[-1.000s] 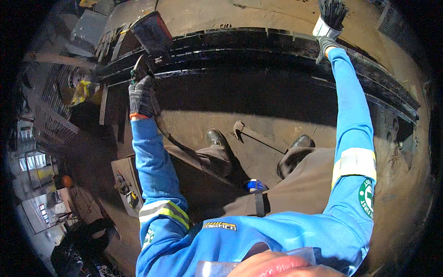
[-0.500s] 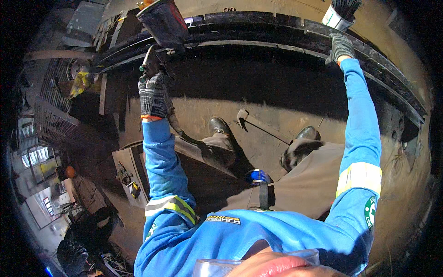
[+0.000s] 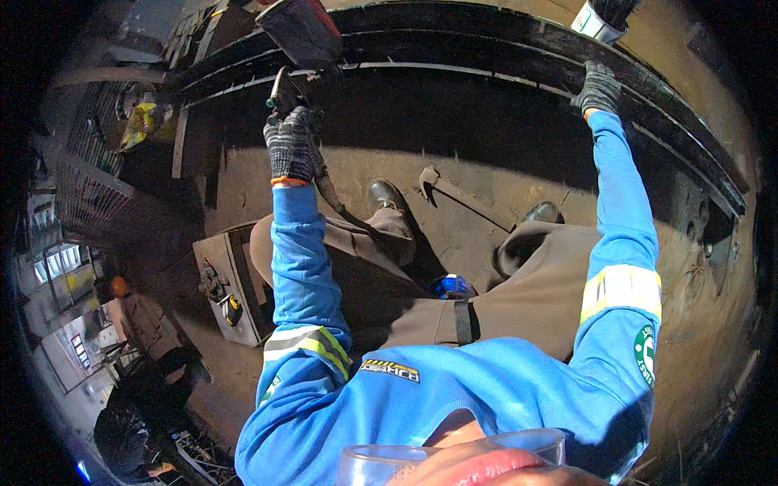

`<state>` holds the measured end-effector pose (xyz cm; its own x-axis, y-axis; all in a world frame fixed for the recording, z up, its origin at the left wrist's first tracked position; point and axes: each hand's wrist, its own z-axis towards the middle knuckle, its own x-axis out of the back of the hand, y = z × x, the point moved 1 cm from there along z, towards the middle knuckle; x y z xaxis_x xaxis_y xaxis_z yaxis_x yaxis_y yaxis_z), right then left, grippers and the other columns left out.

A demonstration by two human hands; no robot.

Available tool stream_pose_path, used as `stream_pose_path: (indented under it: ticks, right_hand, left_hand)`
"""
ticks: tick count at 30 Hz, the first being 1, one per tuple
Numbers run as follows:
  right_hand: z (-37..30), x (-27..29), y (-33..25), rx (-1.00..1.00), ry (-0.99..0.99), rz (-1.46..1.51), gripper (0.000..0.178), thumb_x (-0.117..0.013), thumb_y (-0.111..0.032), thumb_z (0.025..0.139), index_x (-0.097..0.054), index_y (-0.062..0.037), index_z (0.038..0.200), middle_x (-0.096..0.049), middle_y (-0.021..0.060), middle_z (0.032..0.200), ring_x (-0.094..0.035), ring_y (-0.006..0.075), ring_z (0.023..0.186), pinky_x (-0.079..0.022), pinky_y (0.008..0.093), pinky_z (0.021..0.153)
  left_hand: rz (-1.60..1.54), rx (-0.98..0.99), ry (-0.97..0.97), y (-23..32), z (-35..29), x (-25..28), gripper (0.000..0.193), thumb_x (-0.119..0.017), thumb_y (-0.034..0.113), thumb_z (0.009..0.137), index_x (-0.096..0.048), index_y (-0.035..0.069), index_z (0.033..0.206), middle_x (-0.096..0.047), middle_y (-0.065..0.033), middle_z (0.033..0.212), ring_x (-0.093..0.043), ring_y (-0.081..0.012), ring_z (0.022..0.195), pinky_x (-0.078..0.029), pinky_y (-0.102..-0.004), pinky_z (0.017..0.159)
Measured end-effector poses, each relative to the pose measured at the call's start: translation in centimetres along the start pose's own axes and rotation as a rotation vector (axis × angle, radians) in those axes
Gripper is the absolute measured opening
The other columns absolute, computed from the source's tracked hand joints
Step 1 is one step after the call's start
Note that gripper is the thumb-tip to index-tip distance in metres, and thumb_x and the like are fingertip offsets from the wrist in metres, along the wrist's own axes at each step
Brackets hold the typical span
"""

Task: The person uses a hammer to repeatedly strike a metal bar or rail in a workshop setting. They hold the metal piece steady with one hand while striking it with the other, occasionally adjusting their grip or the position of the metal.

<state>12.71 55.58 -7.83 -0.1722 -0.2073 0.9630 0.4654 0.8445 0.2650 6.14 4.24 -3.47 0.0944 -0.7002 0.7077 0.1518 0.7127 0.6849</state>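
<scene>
My left hand [image 3: 290, 147], in a dark striped knit glove, is closed around a dark tool [image 3: 301, 91]. A curved metal piece [image 3: 279, 83] with a greenish end sticks out above the fist, and a hose or cable [image 3: 328, 193] trails down from it. Just beyond, a dark container with a reddish side [image 3: 301, 31] overlaps the beam; whether it joins the tool I cannot tell. My right hand [image 3: 600, 87], gloved alike, grips the edge of a long dark beam [image 3: 454, 36] at the right, its fingertips partly hidden.
A hammer-like tool [image 3: 466, 201] lies on the floor between my boots. Beyond the beam at right stands a white bucket [image 3: 598, 24] of dark rods. At left are a box [image 3: 231, 283] with a yellow-black tape measure and a dark grating [image 3: 93, 186].
My left hand has shifted right and slightly up with the tool still in it. My right hand stays on the beam. The view has shifted a little.
</scene>
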Motion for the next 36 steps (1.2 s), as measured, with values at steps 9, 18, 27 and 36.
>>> stream_pose_path:
  ticks: [9, 18, 27, 36]
  right_hand:
    - [1.5, -2.4, 0.5, 0.045, 0.07, -0.116, 0.098, -0.083, -0.038, 0.046, -0.038, -0.0153, 0.13, -0.041, 0.0117, 0.131, -0.041, 0.0289, 0.12, -0.037, 0.043, 0.095]
    - [-0.5, -3.4, -0.2, -0.003, 0.124, -0.084, 0.083, -0.08, -0.037, 0.054, -0.043, -0.0151, 0.125, -0.047, 0.0089, 0.125, -0.044, 0.0271, 0.116, -0.037, 0.0431, 0.095]
    - [-2.3, -5.4, -1.0, -0.051, 0.167, -0.123, 0.077, -0.075, -0.036, 0.06, -0.042, -0.0118, 0.125, -0.046, 0.0102, 0.124, -0.042, 0.0265, 0.117, -0.034, 0.042, 0.097]
    - [-7.8, 1.0, -3.8, -0.093, -0.017, -0.121, 0.071, -0.069, -0.037, 0.066, -0.041, -0.014, 0.127, -0.041, 0.0119, 0.13, -0.04, 0.0289, 0.12, -0.039, 0.0429, 0.094]
  left_hand:
    - [0.725, -0.464, -0.07, 3.1, -0.6, 1.3, 0.003, -0.057, 0.012, 0.071, -0.055, 0.01, 0.069, -0.06, -0.0086, 0.069, -0.059, -0.0302, 0.069, -0.043, -0.0398, 0.068]
    - [0.618, -0.402, -0.134, 2.9, -0.6, 1.0, 0.009, -0.058, 0.011, 0.073, -0.061, 0.013, 0.081, -0.063, -0.0048, 0.08, -0.059, -0.0255, 0.083, -0.037, -0.0421, 0.079]
    - [0.719, -0.298, -0.119, 1.6, 0.3, 0.8, 0.015, -0.059, 0.008, 0.07, -0.063, 0.01, 0.085, -0.064, -0.0074, 0.081, -0.06, -0.0267, 0.076, -0.044, -0.0345, 0.068]
    - [0.737, -0.303, -0.013, -2.4, 1.7, 0.8, 0.017, -0.046, 0.011, 0.082, -0.062, 0.004, 0.084, -0.059, -0.0088, 0.074, -0.057, -0.0193, 0.063, -0.043, -0.0295, 0.054]
